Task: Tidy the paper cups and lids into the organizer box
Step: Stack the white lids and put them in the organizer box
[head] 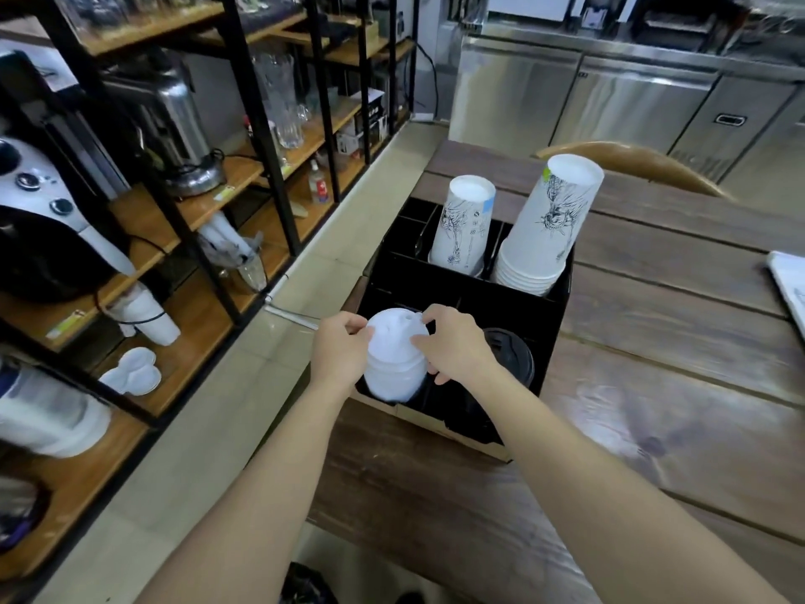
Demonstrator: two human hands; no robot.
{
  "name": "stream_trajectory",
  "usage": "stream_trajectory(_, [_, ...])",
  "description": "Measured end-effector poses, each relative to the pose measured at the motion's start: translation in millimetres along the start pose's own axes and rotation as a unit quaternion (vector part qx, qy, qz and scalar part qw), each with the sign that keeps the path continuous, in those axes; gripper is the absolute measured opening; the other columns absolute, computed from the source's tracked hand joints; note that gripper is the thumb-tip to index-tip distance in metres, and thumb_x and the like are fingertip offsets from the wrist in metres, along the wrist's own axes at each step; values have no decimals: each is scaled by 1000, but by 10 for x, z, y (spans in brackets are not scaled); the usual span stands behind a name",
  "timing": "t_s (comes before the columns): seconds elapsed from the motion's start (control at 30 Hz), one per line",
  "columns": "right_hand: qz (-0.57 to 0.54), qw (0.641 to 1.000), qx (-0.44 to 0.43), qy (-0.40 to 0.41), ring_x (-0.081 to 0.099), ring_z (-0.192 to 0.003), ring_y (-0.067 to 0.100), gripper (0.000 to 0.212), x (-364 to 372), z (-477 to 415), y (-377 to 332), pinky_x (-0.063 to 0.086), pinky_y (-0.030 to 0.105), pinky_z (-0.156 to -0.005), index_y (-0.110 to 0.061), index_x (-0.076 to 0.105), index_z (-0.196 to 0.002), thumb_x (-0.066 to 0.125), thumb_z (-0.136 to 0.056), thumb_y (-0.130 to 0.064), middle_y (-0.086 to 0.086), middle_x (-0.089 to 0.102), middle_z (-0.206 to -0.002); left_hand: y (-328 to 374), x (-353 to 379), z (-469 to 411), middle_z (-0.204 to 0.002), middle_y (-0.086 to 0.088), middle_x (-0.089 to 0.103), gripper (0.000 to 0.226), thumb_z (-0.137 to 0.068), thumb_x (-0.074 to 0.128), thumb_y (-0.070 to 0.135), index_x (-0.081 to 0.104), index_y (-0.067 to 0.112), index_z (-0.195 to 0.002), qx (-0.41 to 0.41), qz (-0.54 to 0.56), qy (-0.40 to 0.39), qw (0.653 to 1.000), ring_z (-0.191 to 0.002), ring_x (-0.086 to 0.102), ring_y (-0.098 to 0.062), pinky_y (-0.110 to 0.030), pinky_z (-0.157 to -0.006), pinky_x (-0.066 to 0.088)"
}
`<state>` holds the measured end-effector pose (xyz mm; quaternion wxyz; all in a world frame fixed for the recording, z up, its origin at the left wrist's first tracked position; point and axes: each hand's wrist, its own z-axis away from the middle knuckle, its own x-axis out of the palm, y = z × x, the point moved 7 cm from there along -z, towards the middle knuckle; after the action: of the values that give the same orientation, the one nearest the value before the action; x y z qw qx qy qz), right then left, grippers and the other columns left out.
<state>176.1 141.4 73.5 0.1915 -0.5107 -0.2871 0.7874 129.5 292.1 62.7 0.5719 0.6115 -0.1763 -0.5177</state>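
Now we cup the stack of white lids (394,357) with both hands, left hand (342,350) and right hand (457,344) curled closed around it, over the front-left slot of the organizer box (546,316). We should lower it straight, keeping the stack square beside the black lids (509,355).

Black organizer box (514,294) at frame centre, white stack of lids (394,364) in it, black lids (512,355) to their right, white paper cups (549,228) with black line drawings, dark brown wood-grain bench (653,385), orange-brown shelves (209,202) with black frame at left, silver steel cabinets (610,93) at upper right
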Motion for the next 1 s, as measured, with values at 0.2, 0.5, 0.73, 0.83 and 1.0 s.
stream_trajectory(0.2, [18,1000,9,-6,71,-72,38,34,-20,-27,14,57,39,-62,-13,50,-119,54,-86,-15,19,70,-88,12,12,-26,-96,3,58,20,-90,54,11,63,7,-107,26,-32,-29,999,-92,53,-15,-28,-78,40])
stream_trajectory(0.5, [58,998,-3,-6,63,-57,30,25,-43,-32,-30,54,37,-69,-3,54,-108,56,-86,-15,11,61,-79,24,50,-98,-96,1,61,15,-90,54,15,63,11,-102,59,-76,-47,994,-95,57,-18,-31,-80,45])
stream_trajectory(0.73, [20,995,-2,93,63,-82,36,26,-288,9,-21,54,44,-81,-10,57,-98,53,-87,-34,13,66,-93,138,51,-101,-119,-3,61,27,-93,51,22,56,13,-117,81,-127,-38,988,-107,57,-22,-32,-83,45])
stream_trajectory(0.83, [-2,985,1,171,62,-88,33,19,-619,81,11,52,42,-81,-12,63,-91,55,-88,-29,11,69,-91,416,46,-81,-119,-1,60,25,-94,49,21,56,14,-117,135,-104,-3,985,-109,55,-18,-28,-82,41])
stream_trajectory(1.0, [-58,948,41,311,61,-90,30,18,-1164,268,237,47,34,-76,-14,65,-92,52,-89,-25,8,71,-91,1038,270,32,-117,1,61,22,-92,52,18,56,15,-114,229,-33,-24,973,-106,53,-10,-24,-89,41])
